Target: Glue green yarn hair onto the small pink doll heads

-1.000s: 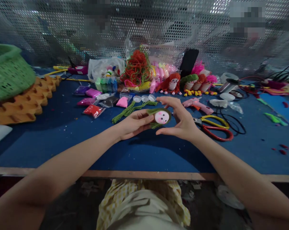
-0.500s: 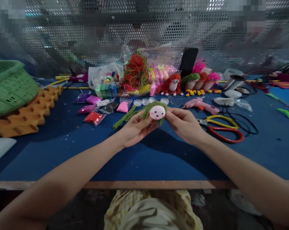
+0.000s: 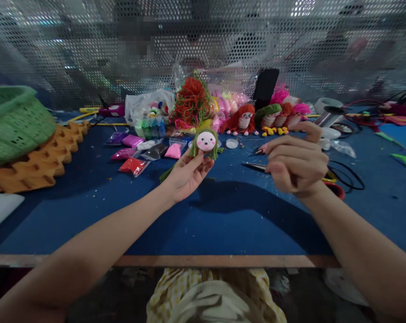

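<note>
At the far left of the tabletop [image 3: 122, 224], locate the green basket [image 3: 18, 125], which sits on an orange moulded tray [image 3: 48, 157]. To the right of these, the small packets lie grouped: note the red packet [image 3: 133, 166] nearest you, with the black packet [image 3: 155, 151] and the pink packet [image 3: 173, 150] beyond it to the right. Behind them stands a clear plastic bag [image 3: 132, 107].

Next, a bundle of green strands [image 3: 166, 174] lies partly behind your left hand [image 3: 187, 179]. The fingers of this hand grip the doll head [image 3: 206, 141] at its lower edge. The head is raised above the tabletop near the centre, its white face turned toward you and green yarn hair hanging on both sides. Behind it rises a red and green yarn heap [image 3: 191, 103].

Just right of the head lies a round lid [image 3: 231, 143]; a red-haired doll [image 3: 246, 117] sits farther back.

Your right hand [image 3: 299, 159] is positioned over the scissors [image 3: 255, 166], blades pointing left. Its fingers are curled; whether they contact the scissors cannot be determined. A pink tool [image 3: 263, 148] is mostly hidden behind them. At the rear right stands a spool [image 3: 328, 117].
</note>
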Demonstrator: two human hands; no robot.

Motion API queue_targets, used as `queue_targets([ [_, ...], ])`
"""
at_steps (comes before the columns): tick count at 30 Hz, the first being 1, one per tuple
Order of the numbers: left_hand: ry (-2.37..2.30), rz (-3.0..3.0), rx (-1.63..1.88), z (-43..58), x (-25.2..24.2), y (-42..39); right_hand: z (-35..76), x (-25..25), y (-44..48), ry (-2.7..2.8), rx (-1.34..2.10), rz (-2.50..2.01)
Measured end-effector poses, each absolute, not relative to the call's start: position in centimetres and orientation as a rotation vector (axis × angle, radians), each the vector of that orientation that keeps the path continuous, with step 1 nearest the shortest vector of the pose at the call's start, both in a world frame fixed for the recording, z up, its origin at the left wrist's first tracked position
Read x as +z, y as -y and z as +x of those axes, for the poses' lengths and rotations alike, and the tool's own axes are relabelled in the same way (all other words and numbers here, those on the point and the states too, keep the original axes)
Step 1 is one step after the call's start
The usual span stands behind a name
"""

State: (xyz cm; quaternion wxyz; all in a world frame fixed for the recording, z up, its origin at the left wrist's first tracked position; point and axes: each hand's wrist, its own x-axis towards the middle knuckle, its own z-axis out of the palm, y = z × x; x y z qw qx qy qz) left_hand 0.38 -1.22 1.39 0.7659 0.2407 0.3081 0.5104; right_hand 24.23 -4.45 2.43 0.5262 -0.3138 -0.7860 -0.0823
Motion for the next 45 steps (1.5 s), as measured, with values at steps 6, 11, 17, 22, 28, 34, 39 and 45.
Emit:
queue_targets([
  [6, -0.625, 0.618, 1.033, 0.3, 1.2, 1.6, 21.3, 2.2, 4.8, 1.558, 0.290, -0.962],
  [11, -0.556, 0.751, 0.973, 0.4, 0.9, 2.3, 18.5, 1.1, 4.5, 1.322, 1.271, -0.840],
  [17, -0.519, 0.820, 0.935, 0.0, 0.8, 2.6, 18.2, 0.3, 4.4, 1.129, 1.476, -0.712],
  [22, -0.439, 0.656, 0.829, -0.4, 1.3, 2.4, 19.0, 0.3, 4.1, 1.132, 1.571, -0.700],
  [28, -0.486, 0.733, 0.890, -0.1, 0.8, 2.4, 18.8, 0.0, 4.3, 1.113, 1.647, -0.711],
  [34, -0.505, 0.754, 0.940, -0.2, 0.6, 2.3, 18.5, 0.2, 4.6, 1.059, 1.687, -0.722],
  [39, -0.522, 0.735, 0.953, -0.2, 0.6, 2.1, 18.7, 0.7, 4.6, 1.055, 1.746, -0.707],
  [45, -0.531, 0.741, 0.883, -0.4, 1.0, 2.1, 18.6, 0.9, 4.6, 0.923, 1.824, -0.703],
])
